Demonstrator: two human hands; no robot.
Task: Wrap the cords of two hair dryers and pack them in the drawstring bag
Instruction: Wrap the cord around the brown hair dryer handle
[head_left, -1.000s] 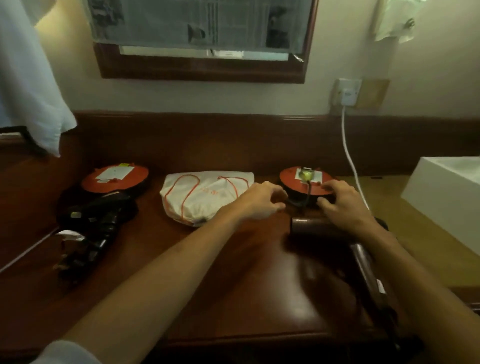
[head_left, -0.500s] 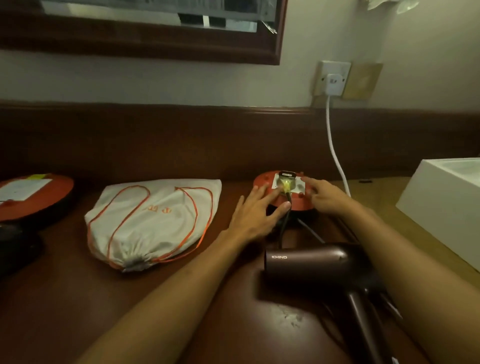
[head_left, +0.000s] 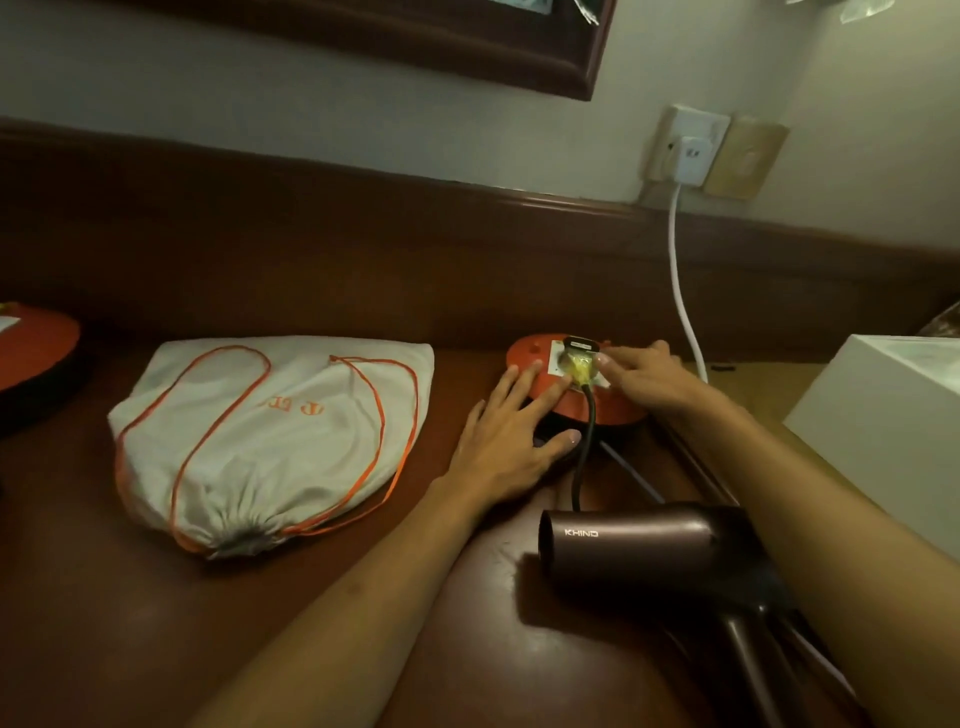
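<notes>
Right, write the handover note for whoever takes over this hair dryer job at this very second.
Left hand: open, flat on the orange socket disc, bracing it.
Right hand: fingertips at the yellow plug; grip unclear.
Hair dryer lies on the counter, black cord plugged into the disc.
Drawstring bag lies left, cinched shut.
Done: nothing visible.
Left: unplug, wrap the cord, open the bag, pack. Second dryer not in view.

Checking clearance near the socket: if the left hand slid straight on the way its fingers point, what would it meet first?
Likely the yellow plug in the orange socket disc; the left hand already rests there.
</notes>
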